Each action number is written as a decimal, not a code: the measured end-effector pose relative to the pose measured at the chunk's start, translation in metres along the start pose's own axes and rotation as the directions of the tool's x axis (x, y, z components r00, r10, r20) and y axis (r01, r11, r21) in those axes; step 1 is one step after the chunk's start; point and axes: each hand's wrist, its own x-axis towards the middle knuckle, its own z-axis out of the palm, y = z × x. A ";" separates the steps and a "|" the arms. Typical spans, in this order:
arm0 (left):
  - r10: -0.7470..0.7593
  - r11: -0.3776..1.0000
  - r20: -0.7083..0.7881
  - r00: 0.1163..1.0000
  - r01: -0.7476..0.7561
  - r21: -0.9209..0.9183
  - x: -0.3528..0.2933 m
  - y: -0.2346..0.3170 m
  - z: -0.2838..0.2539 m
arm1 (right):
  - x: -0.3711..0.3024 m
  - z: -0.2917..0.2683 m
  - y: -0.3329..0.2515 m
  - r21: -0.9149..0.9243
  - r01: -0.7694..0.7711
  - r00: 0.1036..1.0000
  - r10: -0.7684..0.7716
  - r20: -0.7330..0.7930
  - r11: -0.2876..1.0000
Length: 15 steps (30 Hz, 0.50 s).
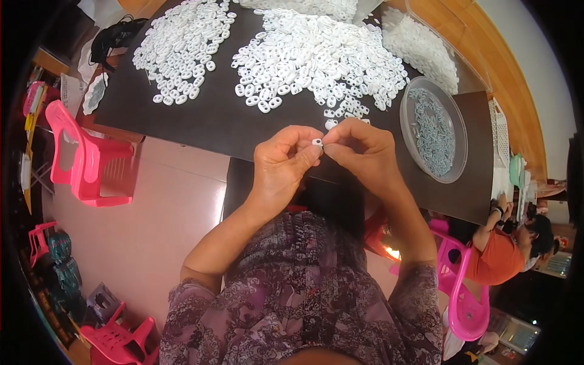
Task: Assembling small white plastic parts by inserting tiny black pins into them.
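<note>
My left hand (275,161) pinches a small white plastic piece (317,142) with a hole in it, just over the near edge of the dark table (201,125). My right hand (368,152) meets it from the other side, thumb and forefinger pressed together against the piece; whatever sits between those fingertips is too small to make out. Just beyond the hands lie a few loose white pieces (344,108). They trail off a large heap of white two-holed plastic pieces (322,58). Right of this heap stands a round clear tub (460,146) of small bluish-grey screws (433,134).
Another heap of white two-holed pieces (182,48) covers the table's far left. A clear container of white pieces (423,52) stands at the far right. Pink plastic chairs (82,161) are on the left. At the right, a person in orange (496,258) sits near a magenta chair (468,298).
</note>
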 end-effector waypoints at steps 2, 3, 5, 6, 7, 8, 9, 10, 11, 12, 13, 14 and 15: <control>0.019 1.000 -0.006 1.000 -0.019 0.014 -0.001 -0.004 -0.001 | 0.001 0.001 0.001 0.008 -0.006 1.000 0.005 0.015 1.000; 0.036 0.999 -0.009 0.999 -0.035 0.031 -0.001 -0.005 -0.002 | 0.001 0.002 0.000 0.007 -0.006 1.000 0.006 0.013 1.000; 0.074 0.991 -0.010 0.997 -0.072 0.115 -0.002 -0.007 -0.004 | 0.001 0.004 0.000 0.006 -0.007 1.000 0.007 0.014 1.000; 0.110 0.974 -0.006 0.994 -0.107 0.200 -0.002 -0.007 -0.005 | 0.000 0.004 -0.002 0.056 -0.067 0.998 0.066 0.013 0.996; 0.111 0.974 -0.007 0.994 -0.108 0.199 -0.003 -0.007 -0.005 | 0.000 0.004 -0.004 0.104 -0.126 0.992 0.125 0.011 0.987; 0.129 0.968 -0.011 0.992 -0.124 0.216 -0.004 -0.006 -0.004 | -0.001 0.005 -0.005 0.102 -0.125 0.992 0.125 0.012 0.987; 0.147 0.962 -0.014 0.989 -0.139 0.234 -0.004 -0.005 -0.003 | -0.001 0.006 -0.005 0.093 -0.125 0.992 0.126 -0.004 0.988; 0.147 0.962 -0.015 0.989 -0.139 0.233 -0.004 -0.006 -0.002 | -0.002 0.007 -0.005 0.085 -0.124 0.992 0.127 -0.020 0.989; 0.194 0.940 -0.023 0.981 -0.180 0.289 -0.004 -0.006 -0.002 | -0.001 0.008 -0.004 0.085 -0.125 0.992 0.127 -0.018 0.989; 0.241 0.913 -0.027 0.970 -0.218 0.344 -0.004 -0.007 -0.001 | -0.001 0.008 -0.002 0.093 -0.131 0.991 0.134 -0.020 0.987; 0.241 0.914 -0.027 0.970 -0.218 0.343 -0.003 -0.008 -0.002 | 0.000 0.009 0.001 0.101 -0.137 0.990 0.140 -0.023 0.985; 0.243 0.913 -0.026 0.970 -0.220 0.344 -0.003 -0.009 -0.004 | 0.000 0.009 0.003 0.100 -0.138 0.990 0.141 -0.023 0.985; 0.244 0.912 -0.024 0.969 -0.222 0.344 -0.002 -0.009 -0.005 | 0.001 0.010 0.005 0.125 -0.142 0.989 0.146 -0.022 0.982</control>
